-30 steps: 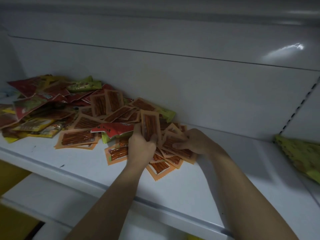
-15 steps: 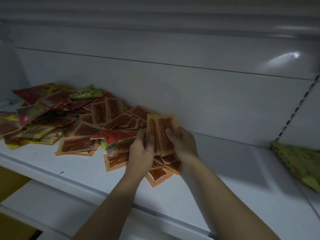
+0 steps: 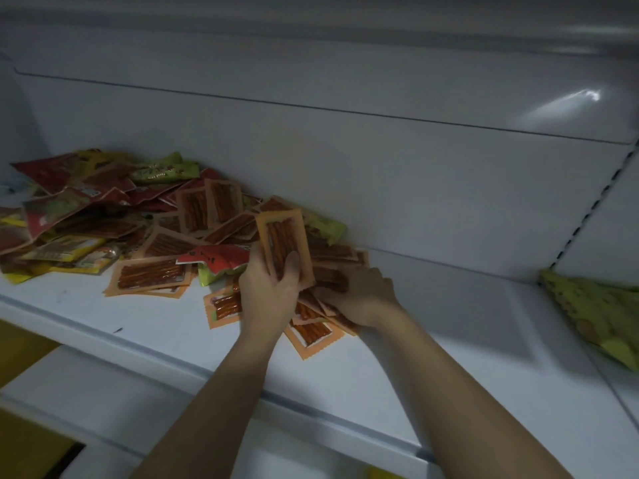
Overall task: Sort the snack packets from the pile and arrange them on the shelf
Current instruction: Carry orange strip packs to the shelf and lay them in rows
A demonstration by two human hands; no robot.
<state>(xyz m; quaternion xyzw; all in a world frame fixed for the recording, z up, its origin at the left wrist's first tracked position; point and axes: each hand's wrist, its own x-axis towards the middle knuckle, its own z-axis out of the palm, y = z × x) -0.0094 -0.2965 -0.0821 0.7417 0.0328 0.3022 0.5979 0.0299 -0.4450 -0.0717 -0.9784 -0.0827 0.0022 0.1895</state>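
Observation:
A pile of snack packets point(image 3: 103, 216) lies on the left of the white shelf point(image 3: 449, 340): red, green, yellow ones and several orange packets with dark sticks. My left hand point(image 3: 269, 292) holds a small upright stack of orange packets point(image 3: 283, 243), thumb across the front. My right hand point(image 3: 359, 295) lies palm down on loose orange packets point(image 3: 311, 333) at the pile's right edge, fingers curled on them. Whether it grips one is hidden.
The shelf's back wall rises right behind the pile. A yellow-green packet point(image 3: 598, 312) lies on the neighbouring shelf section at the right, past a slotted upright. A lower shelf point(image 3: 103, 402) juts out below the front edge.
My right hand passed an orange packet onto the stack in my left hand, then dropped back onto the loose packets on the shelf. The left hand stayed in place.

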